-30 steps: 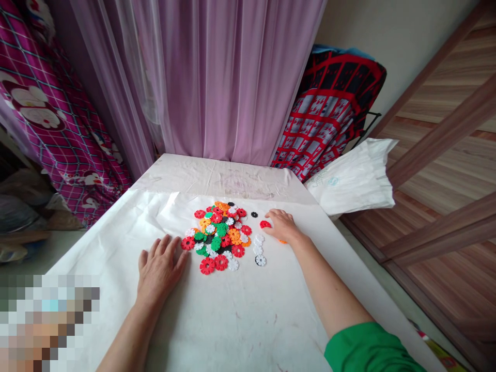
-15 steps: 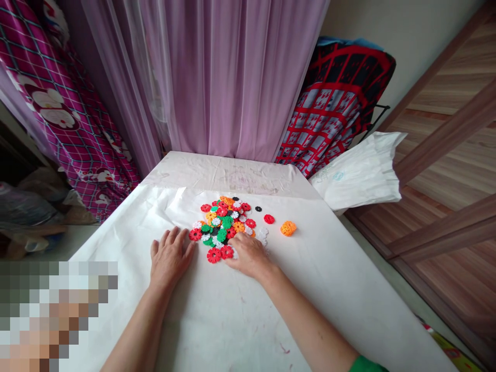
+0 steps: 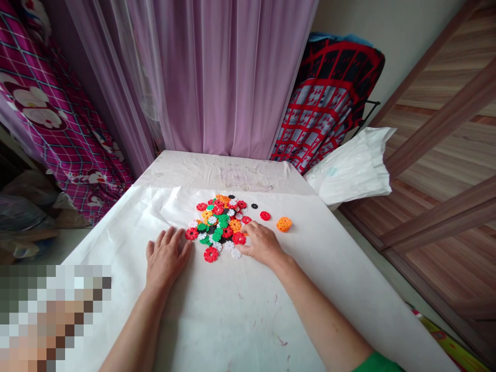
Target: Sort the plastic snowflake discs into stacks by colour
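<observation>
On the white-covered table, seen from the head camera, a pile of flower-shaped discs lies between the two hands. The left hand rests palm down, fingers slightly spread, just beside the pile's left edge. The right hand pinches a red disc between thumb and fingers at the pile's right side. Beyond it sit an orange stack, some red pieces and a black disc.

The table carries a disc pile between left hand and right hand — black disc, red disc beyond the latter, orange heap beside it.
</observation>
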